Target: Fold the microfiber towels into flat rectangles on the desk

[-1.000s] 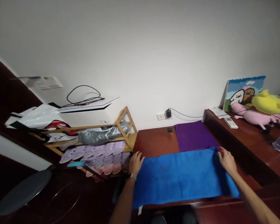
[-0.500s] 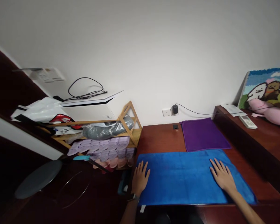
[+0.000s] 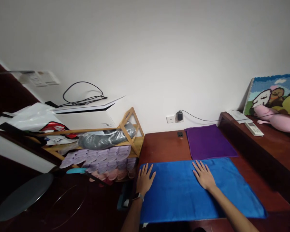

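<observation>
A blue towel (image 3: 174,193) lies spread flat on the dark red wooden desk (image 3: 161,146). My left hand (image 3: 144,180) rests flat at the towel's left edge, fingers spread, a watch on its wrist. Fingers apart, my right hand (image 3: 203,175) lies flat on the towel a little right of its middle. Behind the blue towel, a purple towel (image 3: 209,141) lies flat near the wall.
A wooden rack (image 3: 130,129) with purple and pink slippers, a grey bundle and bags stands to the left. A raised shelf (image 3: 268,141) at right holds a remote, papers, plush toys and a picture. A charger is plugged into the wall socket (image 3: 178,116). A round stool (image 3: 21,196) stands lower left.
My right hand slid leftwards across the blue towel from its right part towards the middle. The left hand stayed at the left edge. Earlier both hands held the towel's far corners.
</observation>
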### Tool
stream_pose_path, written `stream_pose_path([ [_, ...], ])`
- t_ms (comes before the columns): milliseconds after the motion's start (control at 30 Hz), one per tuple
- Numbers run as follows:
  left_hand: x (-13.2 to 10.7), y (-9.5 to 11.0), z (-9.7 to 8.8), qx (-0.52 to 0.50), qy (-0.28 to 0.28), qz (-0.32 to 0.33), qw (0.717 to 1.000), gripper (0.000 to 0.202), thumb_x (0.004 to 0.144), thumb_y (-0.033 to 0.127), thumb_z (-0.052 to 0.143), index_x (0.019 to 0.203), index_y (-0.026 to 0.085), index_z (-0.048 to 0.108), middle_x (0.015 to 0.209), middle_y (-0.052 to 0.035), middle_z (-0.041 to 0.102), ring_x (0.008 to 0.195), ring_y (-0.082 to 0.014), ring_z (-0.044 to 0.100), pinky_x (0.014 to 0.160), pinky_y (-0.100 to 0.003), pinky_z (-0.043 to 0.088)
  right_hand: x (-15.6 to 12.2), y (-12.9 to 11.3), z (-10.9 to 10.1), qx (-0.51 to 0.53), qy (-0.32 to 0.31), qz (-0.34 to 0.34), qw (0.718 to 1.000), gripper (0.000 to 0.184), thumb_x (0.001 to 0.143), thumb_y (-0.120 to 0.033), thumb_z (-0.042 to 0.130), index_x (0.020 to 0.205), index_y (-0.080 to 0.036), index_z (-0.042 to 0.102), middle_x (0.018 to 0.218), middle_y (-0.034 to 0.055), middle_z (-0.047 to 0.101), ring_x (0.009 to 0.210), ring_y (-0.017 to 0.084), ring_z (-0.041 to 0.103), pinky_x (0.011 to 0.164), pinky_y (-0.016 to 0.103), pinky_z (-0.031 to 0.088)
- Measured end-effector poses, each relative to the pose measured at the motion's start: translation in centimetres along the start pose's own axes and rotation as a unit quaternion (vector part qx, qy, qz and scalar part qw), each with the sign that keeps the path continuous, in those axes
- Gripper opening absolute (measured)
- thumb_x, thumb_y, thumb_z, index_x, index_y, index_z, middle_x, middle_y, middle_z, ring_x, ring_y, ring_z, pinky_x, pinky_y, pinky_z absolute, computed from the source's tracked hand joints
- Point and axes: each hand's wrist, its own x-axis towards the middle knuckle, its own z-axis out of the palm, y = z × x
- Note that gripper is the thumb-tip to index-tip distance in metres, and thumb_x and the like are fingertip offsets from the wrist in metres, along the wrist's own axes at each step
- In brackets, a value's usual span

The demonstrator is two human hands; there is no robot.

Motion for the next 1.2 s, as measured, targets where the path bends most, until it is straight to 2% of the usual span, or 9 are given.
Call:
stream_pose_path([
  [233,0.1,-1.4,0.3,0.022,0.008,-0.020,1.000,0.060,0.105,0.057,0.045,0.158,0.030,0.049,0.169,-0.0131,0.041,0.154,-0.0346,0.040,0.124,-0.055,0.034,-2.7,13.6,-0.5,-0.065,-0.024,0.192,0.979,0.069,0.104,-0.052,0.019,0.169,-0.029,0.020,0.176,0.0016,0.022,0.162,0.028,0.020,0.130,0.053,0.018],
  [333,0.7,-0.7,0.3,0.029,0.008,-0.030,0.999,0.060,0.105,0.055,0.045,0.159,0.029,0.048,0.168,-0.0132,0.041,0.154,-0.0357,0.040,0.124,-0.055,0.034,-2.6,15.4,-1.2,-0.064,-0.032,0.216,0.974,0.070,0.104,-0.054,0.015,0.170,-0.030,0.017,0.177,0.0002,0.020,0.162,0.026,0.018,0.131,0.051,0.016],
  [533,1.3,-1.2,0.2,0.026,0.005,-0.039,0.999,0.055,0.106,0.048,0.042,0.156,0.029,0.053,0.166,-0.0104,0.046,0.153,-0.0342,0.042,0.123,-0.055,0.036,-1.7,15.4,-1.8,-0.051,-0.036,0.227,0.972,0.069,0.104,-0.054,0.015,0.169,-0.031,0.019,0.177,0.0006,0.021,0.162,0.026,0.019,0.130,0.051,0.015],
  [667,0.9,-0.7,-0.1,0.002,0.049,-0.020,0.999,0.052,0.107,0.038,0.035,0.150,0.020,0.059,0.159,-0.0139,0.055,0.149,-0.0327,0.047,0.122,-0.055,0.039,-1.4,12.6,-2.1,-0.051,0.009,0.200,0.978,0.071,0.104,-0.056,0.017,0.167,-0.026,0.029,0.175,0.0065,0.028,0.161,0.031,0.024,0.128,0.056,0.018],
  [767,0.9,1.9,-0.1,-0.033,0.066,0.028,0.997,0.051,0.108,0.037,0.036,0.149,0.018,0.060,0.159,-0.0146,0.054,0.150,-0.0311,0.046,0.124,-0.053,0.037,-0.5,6.5,-1.9,-0.036,0.048,0.094,0.994,0.070,0.106,-0.054,0.020,0.167,-0.023,0.031,0.173,0.0066,0.031,0.161,0.030,0.022,0.129,0.054,0.017],
  [867,1.3,4.3,0.2,-0.053,0.041,0.054,0.996,0.051,0.107,0.041,0.041,0.152,0.023,0.056,0.164,-0.0125,0.048,0.153,-0.0308,0.043,0.125,-0.054,0.035,0.5,0.0,-1.1,-0.002,0.025,-0.003,1.000,0.066,0.107,-0.053,0.023,0.166,-0.025,0.033,0.172,0.0042,0.033,0.161,0.027,0.024,0.130,0.051,0.017],
  [967,1.3,3.5,0.6,-0.038,0.021,0.002,0.999,0.055,0.106,0.050,0.043,0.155,0.027,0.053,0.165,-0.0122,0.047,0.152,-0.0334,0.043,0.124,-0.057,0.034,0.8,-1.9,-0.2,0.012,0.000,-0.028,1.000,0.064,0.107,-0.052,0.025,0.165,-0.027,0.034,0.172,0.0026,0.034,0.160,0.026,0.025,0.130,0.051,0.018],
  [1067,0.3,0.1,1.0,-0.009,0.028,-0.041,0.999,0.060,0.106,0.057,0.042,0.157,0.026,0.051,0.165,-0.0144,0.047,0.152,-0.0358,0.042,0.122,-0.058,0.036,0.0,2.5,0.3,-0.007,0.004,0.007,1.000,0.064,0.106,-0.052,0.025,0.166,-0.030,0.032,0.172,0.0017,0.034,0.160,0.026,0.025,0.130,0.053,0.019],
  [1200,-1.2,-3.2,1.3,0.010,0.041,-0.063,0.997,0.064,0.107,0.059,0.037,0.158,0.023,0.049,0.165,-0.0169,0.046,0.152,-0.0368,0.043,0.119,-0.058,0.040,-1.9,12.8,0.1,-0.043,0.000,0.148,0.988,0.069,0.104,-0.051,0.022,0.168,-0.025,0.026,0.174,0.0039,0.029,0.161,0.028,0.024,0.129,0.055,0.019],
])
